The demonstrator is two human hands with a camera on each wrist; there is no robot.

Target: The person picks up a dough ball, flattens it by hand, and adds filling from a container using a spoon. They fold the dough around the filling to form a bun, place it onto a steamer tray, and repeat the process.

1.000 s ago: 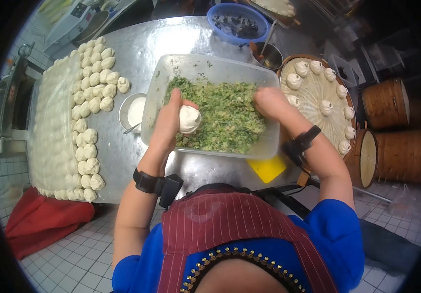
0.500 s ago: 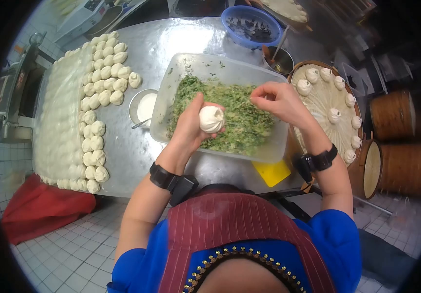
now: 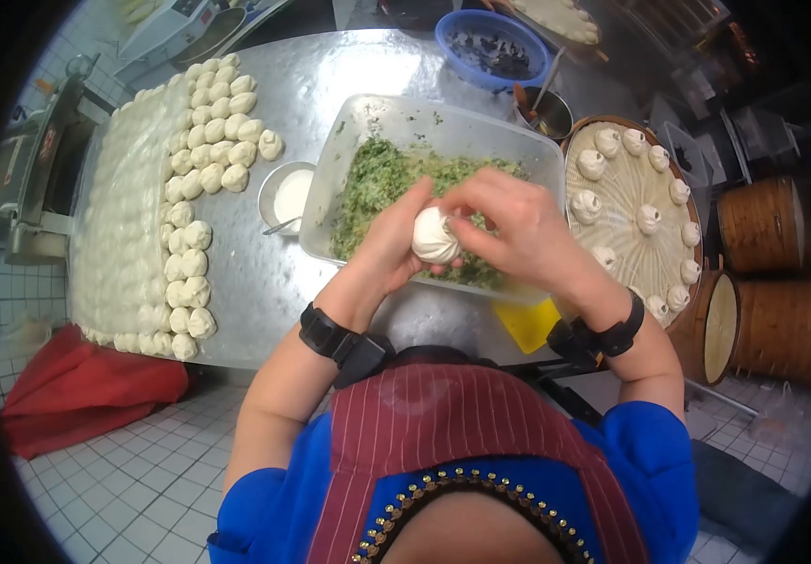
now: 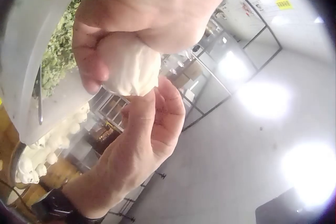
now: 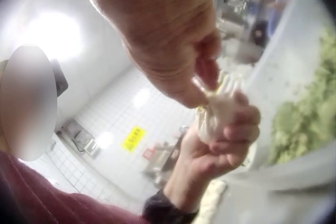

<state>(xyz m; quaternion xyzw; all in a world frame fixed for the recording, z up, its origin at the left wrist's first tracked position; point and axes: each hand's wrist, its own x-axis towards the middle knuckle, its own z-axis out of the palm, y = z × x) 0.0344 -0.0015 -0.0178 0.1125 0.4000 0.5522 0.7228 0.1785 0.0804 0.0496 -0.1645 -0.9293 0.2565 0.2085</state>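
Observation:
My left hand (image 3: 389,241) cradles a white pleated dough bun (image 3: 436,237) over the near edge of the filling tub. The fingers of my right hand (image 3: 518,226) pinch the gathered top of that bun. In the left wrist view the bun (image 4: 131,66) sits in the curled left hand (image 4: 152,3), and the right thumb and fingers (image 4: 152,124) touch its pleated end. The right wrist view shows the pinch at the top of the bun (image 5: 218,113). Chopped green filling (image 3: 377,179) lies in the translucent tub (image 3: 330,221) behind both hands.
Rows of dough pieces (image 3: 194,291), partly under plastic, cover the left side. A bowl of white contents (image 3: 293,195) stands left of the tub. At right is a round steamer (image 3: 622,193) with buns, by stacked steamers (image 3: 772,329). A blue basin (image 3: 492,49) and pot (image 3: 556,117) stand behind.
My right hand has come from over the filling, leftward and nearer, to pinch the bun's top. The left hand still holds the bun, now closer to the tub's near edge. The view has shifted slightly.

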